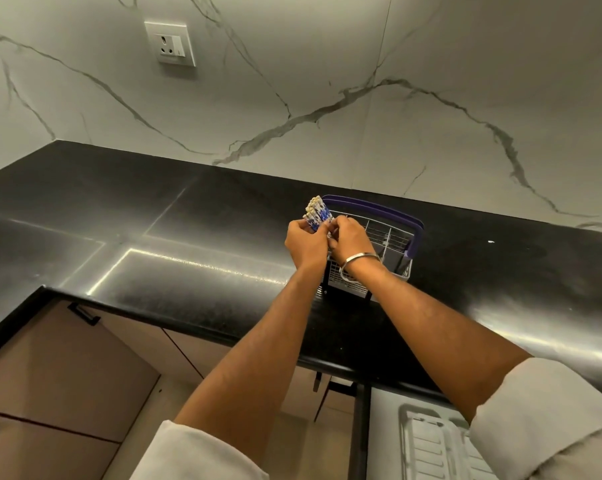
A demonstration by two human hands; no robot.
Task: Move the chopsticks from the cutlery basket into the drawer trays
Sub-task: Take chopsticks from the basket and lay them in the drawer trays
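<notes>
A bundle of chopsticks [316, 213] with blue-and-white patterned ends sticks up at the left edge of the cutlery basket [389, 237], a white wire basket with a purple handle on the black counter. My left hand [304, 242] is closed around the bundle from the left. My right hand [349, 239], with a metal bangle on its wrist, grips the same bundle from the right, over the basket. The lower part of the chopsticks is hidden by my hands. A white drawer tray [431, 445] shows at the bottom right, below the counter edge.
The black counter [175, 237] runs left and right of the basket, backed by a marble wall with a power socket [170, 43]. Brown cabinet fronts with a black handle [84, 313] lie at lower left. The open drawer sits under my right forearm.
</notes>
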